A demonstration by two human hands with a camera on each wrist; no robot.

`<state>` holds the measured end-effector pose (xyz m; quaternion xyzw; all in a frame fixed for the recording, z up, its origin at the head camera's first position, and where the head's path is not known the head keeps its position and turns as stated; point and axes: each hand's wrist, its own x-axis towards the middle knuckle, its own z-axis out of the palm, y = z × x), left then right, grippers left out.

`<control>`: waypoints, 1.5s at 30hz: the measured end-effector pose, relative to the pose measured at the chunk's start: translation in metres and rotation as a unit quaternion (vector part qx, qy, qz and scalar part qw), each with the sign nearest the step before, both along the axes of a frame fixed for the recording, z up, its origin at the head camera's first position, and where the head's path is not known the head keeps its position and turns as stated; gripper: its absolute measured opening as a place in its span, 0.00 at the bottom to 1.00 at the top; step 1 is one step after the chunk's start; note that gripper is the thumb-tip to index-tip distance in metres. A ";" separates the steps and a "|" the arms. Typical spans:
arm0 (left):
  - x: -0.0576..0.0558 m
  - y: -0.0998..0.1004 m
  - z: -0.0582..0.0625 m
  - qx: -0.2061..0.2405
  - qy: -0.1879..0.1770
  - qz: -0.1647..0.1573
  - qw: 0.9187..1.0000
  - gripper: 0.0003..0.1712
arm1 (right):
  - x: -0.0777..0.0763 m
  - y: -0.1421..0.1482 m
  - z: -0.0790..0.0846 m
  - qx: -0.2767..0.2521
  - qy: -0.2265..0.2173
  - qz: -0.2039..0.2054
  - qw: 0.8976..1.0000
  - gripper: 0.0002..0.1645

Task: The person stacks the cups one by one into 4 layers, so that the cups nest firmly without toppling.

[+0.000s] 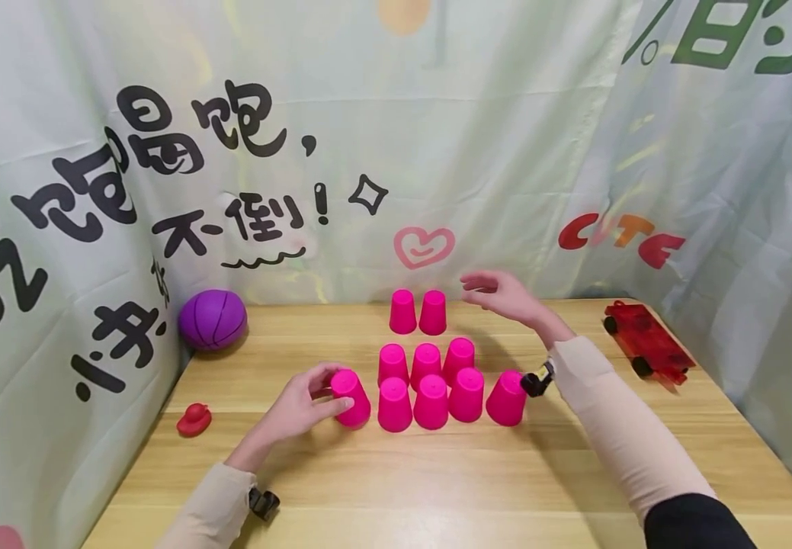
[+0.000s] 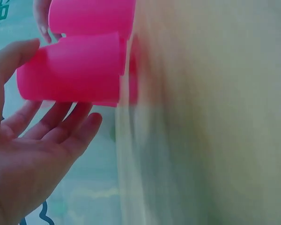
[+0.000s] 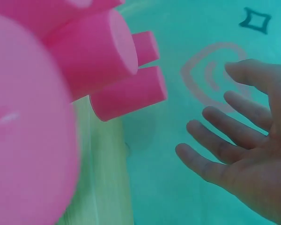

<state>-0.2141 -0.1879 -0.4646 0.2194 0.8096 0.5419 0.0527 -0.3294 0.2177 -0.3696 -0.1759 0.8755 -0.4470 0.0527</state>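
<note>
In the head view my left hand (image 1: 306,402) holds an upside-down pink cup (image 1: 351,398) at the left end of the front row, thumb in front and fingers behind. In the left wrist view, that cup (image 2: 70,70) lies between thumb and fingers. My right hand (image 1: 501,294) is raised to the right of two back cups (image 1: 433,313), touching nothing. Its fingers (image 3: 210,140) are spread and relaxed in the right wrist view. Three cups (image 1: 426,364) form a middle row close behind the front row. Another cup (image 1: 506,398) stands at the right end, under my right wrist.
A purple ball (image 1: 213,320) sits at the table's back left corner, with a small red toy (image 1: 193,419) nearer the front. A red toy car (image 1: 648,341) is at the back right. Printed curtains (image 1: 492,168) hang behind the wooden table (image 1: 437,488).
</note>
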 end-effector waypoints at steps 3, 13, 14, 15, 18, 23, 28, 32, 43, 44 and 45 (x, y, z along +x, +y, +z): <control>-0.008 0.003 0.002 0.013 0.007 0.018 1.000 0.29 | 0.017 0.008 0.001 -0.013 0.021 -0.009 1.000 0.31; -0.036 0.021 0.011 0.025 0.018 0.079 0.996 0.32 | 0.062 0.030 -0.012 -0.030 0.053 -0.026 0.998 0.31; -0.038 0.023 0.011 0.024 0.017 0.081 0.996 0.32 | 0.065 0.033 -0.015 -0.033 0.056 -0.026 0.998 0.31; -0.041 0.026 0.011 0.022 0.016 0.081 0.996 0.32 | 0.068 0.035 -0.016 -0.036 0.059 -0.024 0.997 0.30; -0.049 0.031 0.011 0.022 0.008 0.088 0.996 0.33 | 0.076 0.041 -0.023 -0.040 0.062 -0.025 0.997 0.29; -0.062 0.037 0.013 0.029 0.020 0.106 0.994 0.32 | 0.092 0.047 -0.032 -0.039 0.046 -0.022 0.998 0.30; -0.075 0.042 0.018 0.041 0.028 0.123 0.991 0.31 | 0.106 0.051 -0.041 -0.045 0.042 -0.012 0.998 0.30; -0.083 0.047 0.021 0.044 0.021 0.135 0.990 0.31 | 0.116 0.053 -0.050 -0.042 0.043 -0.005 0.998 0.30; -0.104 0.057 0.021 0.048 0.013 0.155 0.987 0.31 | 0.135 0.058 -0.068 -0.045 0.021 -0.005 0.999 0.31; -0.105 0.058 0.021 0.048 0.014 0.156 0.986 0.31 | 0.136 0.058 -0.069 -0.049 0.018 -0.003 0.999 0.32; -0.106 0.058 0.021 0.048 0.013 0.158 0.986 0.30 | 0.136 0.059 -0.071 -0.051 0.019 -0.001 0.998 0.32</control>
